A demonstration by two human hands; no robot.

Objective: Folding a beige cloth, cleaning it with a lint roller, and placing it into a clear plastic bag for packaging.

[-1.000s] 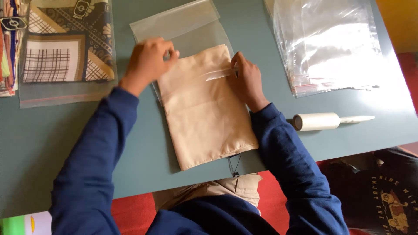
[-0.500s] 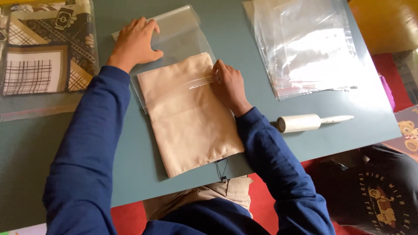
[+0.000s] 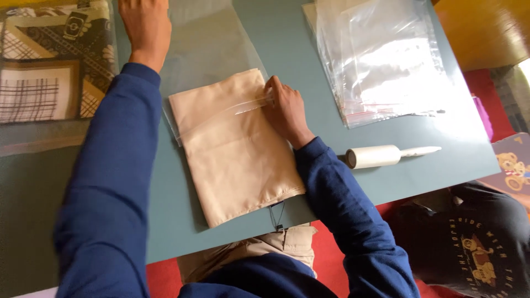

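Note:
A folded beige cloth [image 3: 237,149] lies on the grey-blue table [image 3: 165,215], its far end inside a clear zip bag [image 3: 212,44]. My right hand [image 3: 284,110] pinches the bag's mouth at the cloth's right edge. My left hand [image 3: 144,25] lies on the far part of the bag at the top of the view; its fingers are cut off by the frame edge. A small black tag on a string [image 3: 276,218] hangs from the cloth's near edge.
A stack of empty clear zip bags [image 3: 386,60] lies at the far right. A white lint roller [image 3: 375,156] rests right of my right arm. A bagged patterned scarf [image 3: 49,60] is at the far left. A person in a dark printed shirt [image 3: 480,243] sits at lower right.
My left hand has slid from the cloth's top edge up along the bag to its far end. My right hand has stayed at the bag's mouth. More of the cloth sits inside the bag.

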